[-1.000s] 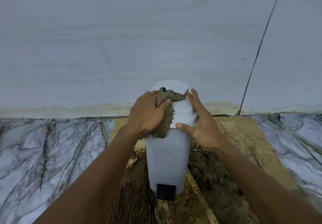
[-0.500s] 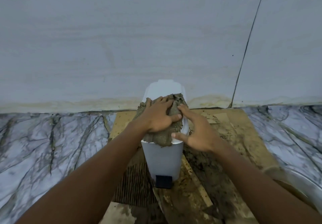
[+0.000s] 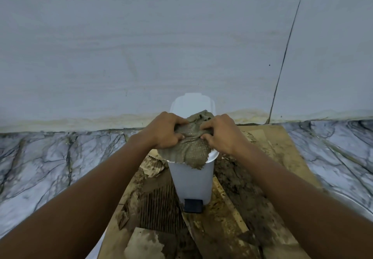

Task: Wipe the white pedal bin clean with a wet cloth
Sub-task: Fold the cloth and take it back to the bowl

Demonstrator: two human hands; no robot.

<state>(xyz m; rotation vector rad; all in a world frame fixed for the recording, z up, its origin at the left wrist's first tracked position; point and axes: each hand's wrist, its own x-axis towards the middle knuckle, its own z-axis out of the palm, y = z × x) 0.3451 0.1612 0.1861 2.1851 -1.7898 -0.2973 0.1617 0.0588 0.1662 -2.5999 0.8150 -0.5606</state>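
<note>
The white pedal bin [image 3: 192, 182] stands upright on wet cardboard, close to the wall, its black pedal [image 3: 193, 205] facing me. A grey-brown wet cloth [image 3: 189, 149] lies spread over the closed lid and hangs a little over the front rim. My left hand [image 3: 164, 130] pinches the cloth's left side and my right hand [image 3: 221, 132] pinches its right side, both resting on the lid. The back of the lid shows white beyond the cloth.
Soggy, dirty cardboard [image 3: 252, 194] covers the floor under the bin. Veined marble floor [image 3: 50, 164] lies on either side. A pale tiled wall [image 3: 141, 47] rises just behind. A metal basin's rim [image 3: 355, 200] shows at the right edge.
The bin went from tilted toward me to standing upright. The cloth went from bunched in my left hand to spread over the lid, and my right hand has taken hold of it too.
</note>
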